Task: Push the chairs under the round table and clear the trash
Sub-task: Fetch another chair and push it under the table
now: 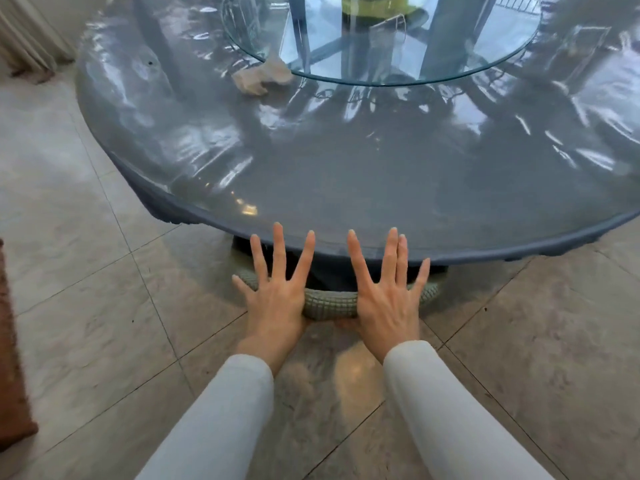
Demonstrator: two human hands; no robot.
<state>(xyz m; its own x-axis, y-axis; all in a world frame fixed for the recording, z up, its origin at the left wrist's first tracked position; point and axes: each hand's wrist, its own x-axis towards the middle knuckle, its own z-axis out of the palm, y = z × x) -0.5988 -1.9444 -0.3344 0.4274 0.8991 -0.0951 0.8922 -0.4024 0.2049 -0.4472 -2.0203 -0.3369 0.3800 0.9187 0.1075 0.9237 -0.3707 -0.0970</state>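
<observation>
A chair with a pale green waffle-textured cover stands tucked beneath the round table; only the top of its back shows past the table's near edge. My left hand lies flat on the left part of that chair back, fingers straight and spread. My right hand lies flat on the right part, fingers straight too. The table has a grey cloth under shiny clear plastic. A crumpled beige tissue lies on the table by the rim of the glass turntable.
A yellow-green object stands on the turntable at the top of the view. Glossy marble floor tiles surround the table. A brown fuzzy edge shows at the far left, and a pale curtain hangs at the top left.
</observation>
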